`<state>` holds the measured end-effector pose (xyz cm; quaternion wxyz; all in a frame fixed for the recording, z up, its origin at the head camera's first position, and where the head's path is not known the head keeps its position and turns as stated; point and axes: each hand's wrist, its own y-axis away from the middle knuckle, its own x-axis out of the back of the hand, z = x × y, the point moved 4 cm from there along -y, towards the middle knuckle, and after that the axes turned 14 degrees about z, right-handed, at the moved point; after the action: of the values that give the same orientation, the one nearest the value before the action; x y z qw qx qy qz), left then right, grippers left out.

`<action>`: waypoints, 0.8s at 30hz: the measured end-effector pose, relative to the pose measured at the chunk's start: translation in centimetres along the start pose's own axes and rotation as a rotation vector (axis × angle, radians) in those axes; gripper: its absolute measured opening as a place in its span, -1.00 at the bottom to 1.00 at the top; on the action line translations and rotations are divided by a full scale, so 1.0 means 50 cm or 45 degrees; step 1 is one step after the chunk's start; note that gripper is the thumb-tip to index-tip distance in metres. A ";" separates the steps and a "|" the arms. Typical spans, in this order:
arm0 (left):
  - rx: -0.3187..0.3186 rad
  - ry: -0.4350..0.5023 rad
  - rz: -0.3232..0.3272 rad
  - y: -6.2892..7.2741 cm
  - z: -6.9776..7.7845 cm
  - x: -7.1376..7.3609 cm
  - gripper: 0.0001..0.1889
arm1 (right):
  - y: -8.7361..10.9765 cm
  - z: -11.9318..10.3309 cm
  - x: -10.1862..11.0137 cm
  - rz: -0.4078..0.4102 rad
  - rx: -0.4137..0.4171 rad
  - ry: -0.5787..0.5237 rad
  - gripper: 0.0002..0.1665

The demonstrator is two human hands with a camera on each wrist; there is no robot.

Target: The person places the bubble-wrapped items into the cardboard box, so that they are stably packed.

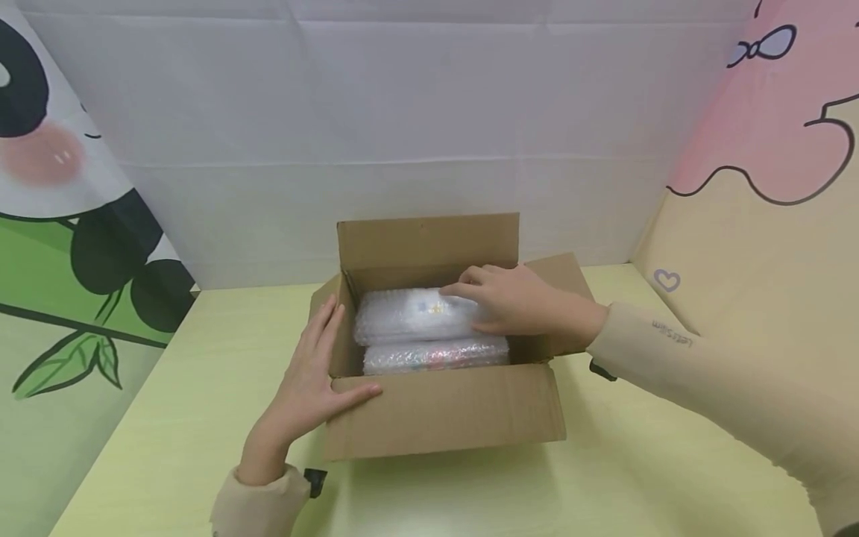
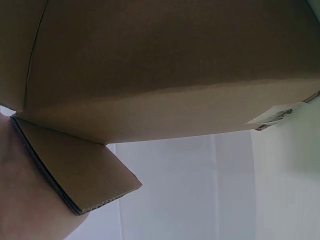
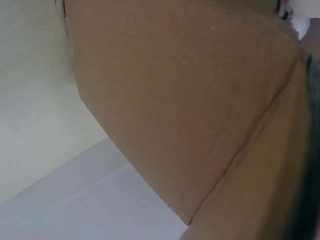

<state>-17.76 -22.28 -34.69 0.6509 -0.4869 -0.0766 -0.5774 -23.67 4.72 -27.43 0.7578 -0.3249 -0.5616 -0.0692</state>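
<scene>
An open cardboard box (image 1: 443,418) stands on the table in the head view. Inside it lie two packages in bubble wrap, a rear one (image 1: 392,317) and a front one (image 1: 403,356). My left hand (image 1: 312,373) rests on the box's left front corner, fingers straight along the left flap and thumb across the front flap. From the right, my right hand (image 1: 513,298) reaches over the box and touches the rear package, its fingers and thumb spread over the right end. Both wrist views mostly show cardboard: the box's outer wall (image 2: 165,112) and a flap (image 3: 175,110).
The box's back flap (image 1: 429,242) stands up near a white cloth backdrop (image 1: 416,97). Its right flap (image 1: 560,276) leans outward under the right forearm. The pale yellow table (image 1: 168,418) runs to printed side panels, left (image 1: 40,276) and right (image 1: 758,246).
</scene>
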 end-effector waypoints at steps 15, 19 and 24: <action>-0.026 0.000 0.025 0.001 0.002 0.001 0.26 | 0.004 0.006 -0.047 -0.035 0.035 0.098 -0.33; 0.005 -0.013 0.011 0.001 0.005 0.000 0.24 | 0.004 0.006 -0.054 -0.043 0.033 0.126 -0.35; 0.038 -0.054 -0.016 -0.003 0.010 -0.003 0.23 | 0.007 0.011 -0.054 -0.059 0.025 0.157 -0.31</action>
<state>-17.70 -21.79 -34.47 0.6526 -0.4888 -0.1022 -0.5698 -24.92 4.58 -29.91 0.7921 -0.2997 -0.5220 -0.1010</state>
